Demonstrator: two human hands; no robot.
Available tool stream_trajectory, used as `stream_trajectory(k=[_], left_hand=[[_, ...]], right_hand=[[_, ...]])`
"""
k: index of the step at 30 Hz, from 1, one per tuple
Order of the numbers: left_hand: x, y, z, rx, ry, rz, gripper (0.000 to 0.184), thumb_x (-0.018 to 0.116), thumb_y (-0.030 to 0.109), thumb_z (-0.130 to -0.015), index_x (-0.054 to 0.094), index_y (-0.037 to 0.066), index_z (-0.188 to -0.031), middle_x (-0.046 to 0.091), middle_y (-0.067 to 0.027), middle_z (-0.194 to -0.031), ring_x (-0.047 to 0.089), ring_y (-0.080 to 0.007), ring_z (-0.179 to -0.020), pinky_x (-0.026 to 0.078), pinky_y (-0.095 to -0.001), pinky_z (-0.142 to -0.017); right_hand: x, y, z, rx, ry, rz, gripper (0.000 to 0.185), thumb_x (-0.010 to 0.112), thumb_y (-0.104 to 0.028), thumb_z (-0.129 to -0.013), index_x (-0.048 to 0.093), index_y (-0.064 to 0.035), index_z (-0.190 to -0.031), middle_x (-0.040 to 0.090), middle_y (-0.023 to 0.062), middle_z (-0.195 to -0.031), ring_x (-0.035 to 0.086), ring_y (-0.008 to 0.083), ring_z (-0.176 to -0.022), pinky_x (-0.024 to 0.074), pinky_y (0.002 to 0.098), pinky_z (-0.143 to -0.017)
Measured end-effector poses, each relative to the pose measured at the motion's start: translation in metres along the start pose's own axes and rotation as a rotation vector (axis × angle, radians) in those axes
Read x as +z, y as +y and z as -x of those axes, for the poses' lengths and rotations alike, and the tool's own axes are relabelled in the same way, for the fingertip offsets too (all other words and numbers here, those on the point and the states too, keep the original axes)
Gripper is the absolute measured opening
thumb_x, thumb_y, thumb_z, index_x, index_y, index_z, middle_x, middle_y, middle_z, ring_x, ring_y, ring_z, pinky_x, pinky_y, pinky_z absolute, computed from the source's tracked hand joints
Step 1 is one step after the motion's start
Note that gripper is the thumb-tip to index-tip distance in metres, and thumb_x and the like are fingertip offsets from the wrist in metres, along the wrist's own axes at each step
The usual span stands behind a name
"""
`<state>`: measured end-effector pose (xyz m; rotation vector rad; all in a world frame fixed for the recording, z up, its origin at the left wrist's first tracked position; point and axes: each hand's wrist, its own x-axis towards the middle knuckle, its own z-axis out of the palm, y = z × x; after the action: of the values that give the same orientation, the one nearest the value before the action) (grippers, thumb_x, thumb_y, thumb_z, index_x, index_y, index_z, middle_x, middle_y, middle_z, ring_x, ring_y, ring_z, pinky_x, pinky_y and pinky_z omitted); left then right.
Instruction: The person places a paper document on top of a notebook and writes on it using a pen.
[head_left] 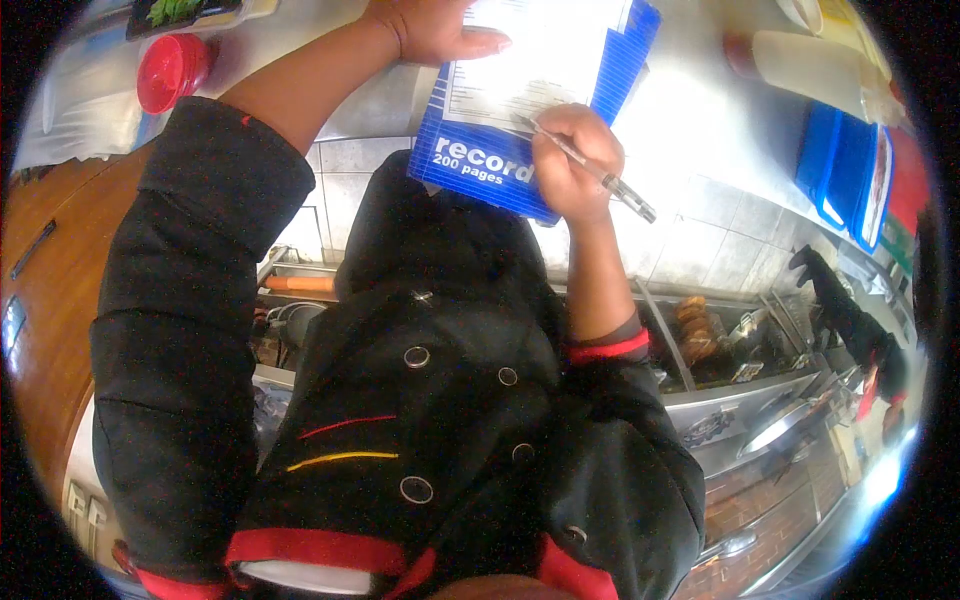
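Observation:
A blue record book (480, 165), marked "record 200 pages", lies on the pale counter with a white printed sheet (540, 75) on top. My left hand (432, 28) rests flat on the sheet's upper left edge, thumb stretched out; its other fingertips are partly cut off by the frame. Between the closed fingers of my right hand (580, 160) is a clear-barrelled pen (630, 197). Its tip points toward the lower part of the sheet, but I cannot tell whether it touches the paper.
On the left stand a red bowl (174, 73) and a black tray (150, 22) with greens. Blue folder-like items (840, 170) and a pale container (810, 72) are on the right. Metal fryer-like equipment (720, 345) lies behind me. Another person (850, 315) is farther off.

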<state>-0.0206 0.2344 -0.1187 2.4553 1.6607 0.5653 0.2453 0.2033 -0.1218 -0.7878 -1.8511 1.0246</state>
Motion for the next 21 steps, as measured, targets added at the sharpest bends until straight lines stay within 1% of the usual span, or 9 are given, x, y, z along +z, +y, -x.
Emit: stream_trajectory(k=[13,21], left_hand=[[-0.0001,0.0009,0.0003,-0.013,-0.008,0.001,0.080,0.080,0.044,-0.071,0.052,0.013,-0.140,0.044,-0.0180,-0.149,0.040,-0.0390,-0.139,0.033,-0.0538,-0.111],[-0.0009,0.0015,-0.0002,-0.009,-0.005,0.010,0.080,0.081,0.043,-0.071,0.052,0.013,-0.140,0.044,-0.0177,-0.149,0.040,-0.0383,-0.139,0.034,-0.0536,-0.111]], right_hand=[[-0.0004,0.0006,0.0005,0.021,-0.007,-0.029,0.005,0.068,0.000,-0.073,0.064,-0.0021,-0.075,0.068,0.0151,-0.076,0.067,0.0317,-0.067,0.0544,0.0401,-0.065],[-0.0009,0.0003,-0.0002,0.013,0.000,-0.028,0.004,0.068,0.000,-0.072,0.064,-0.0022,-0.074,0.068,0.0149,-0.075,0.068,0.0306,-0.068,0.0552,0.0386,-0.066]])
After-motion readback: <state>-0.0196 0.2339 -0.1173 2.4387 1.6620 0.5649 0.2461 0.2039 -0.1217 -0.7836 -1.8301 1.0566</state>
